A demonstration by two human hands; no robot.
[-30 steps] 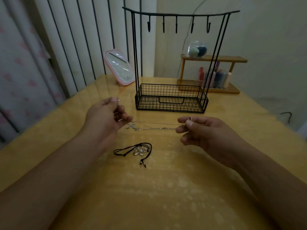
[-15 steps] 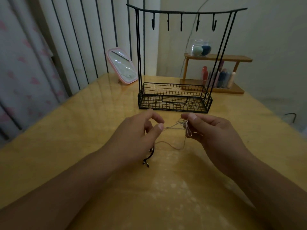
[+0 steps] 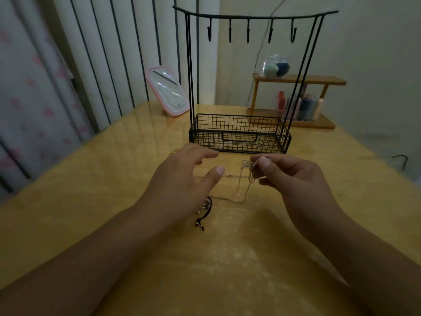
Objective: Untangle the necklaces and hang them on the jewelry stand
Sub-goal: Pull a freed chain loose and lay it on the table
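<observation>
The right hand [image 3: 293, 176] is pinching the bunched chain [image 3: 247, 166] above the table [image 3: 91, 190]; the left hand [image 3: 182, 176], fingers loose and holding nothing, is hovering just left of it, below the stand [image 3: 239, 133].

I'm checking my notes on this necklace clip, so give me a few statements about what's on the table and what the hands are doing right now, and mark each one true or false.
1. The right hand pinches a bunched thin chain necklace. True.
2. A necklace already hangs on one of the hooks of the jewelry stand. False: all five hooks are bare.
3. The left hand has its fingers spread above the table. True.
4. The black cord necklace lies inside the stand's wire basket. False: it lies on the table, partly hidden by the left hand.
5. A pink-framed mirror leans to the left of the stand. True.
</observation>
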